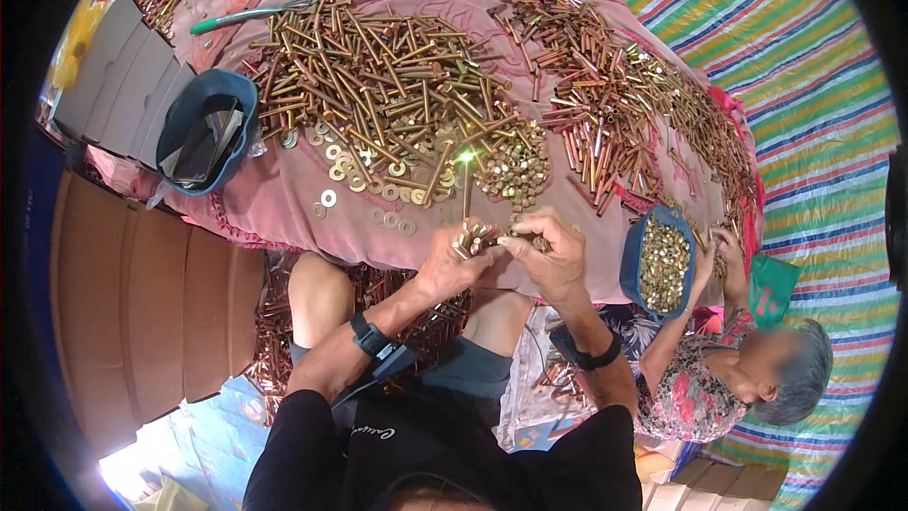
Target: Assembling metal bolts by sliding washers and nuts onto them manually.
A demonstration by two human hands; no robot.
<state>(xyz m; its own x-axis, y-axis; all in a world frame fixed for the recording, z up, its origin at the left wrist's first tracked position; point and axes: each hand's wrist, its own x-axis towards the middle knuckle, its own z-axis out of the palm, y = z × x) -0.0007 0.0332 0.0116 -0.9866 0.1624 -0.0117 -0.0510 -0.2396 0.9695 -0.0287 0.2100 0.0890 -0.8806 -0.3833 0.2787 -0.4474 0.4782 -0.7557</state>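
My left hand (451, 263) is closed around a small bunch of brass-coloured bolts (466, 197), one of them sticking straight up past the fingers. Close beside it, my right hand (551, 254) is pinched toward the bunch, with small brass-coloured metal pieces showing by its curled fingers; their kind is hard to tell. Just beyond both hands lies a heap of nuts (514, 170) on the pink cloth (445, 244). Flat washers (328, 198) are scattered to the left of the nuts. Behind them rises a large pile of long bolts (369, 76).
More bolts and coppery sleeves (596, 128) cover the cloth's right side. A blue tub of nuts (666, 270) stands near a co-worker (705, 369) at the right. At the left are a blue basket (210, 85) and cardboard boxes (151, 293). Many metal pieces lie below around my legs.
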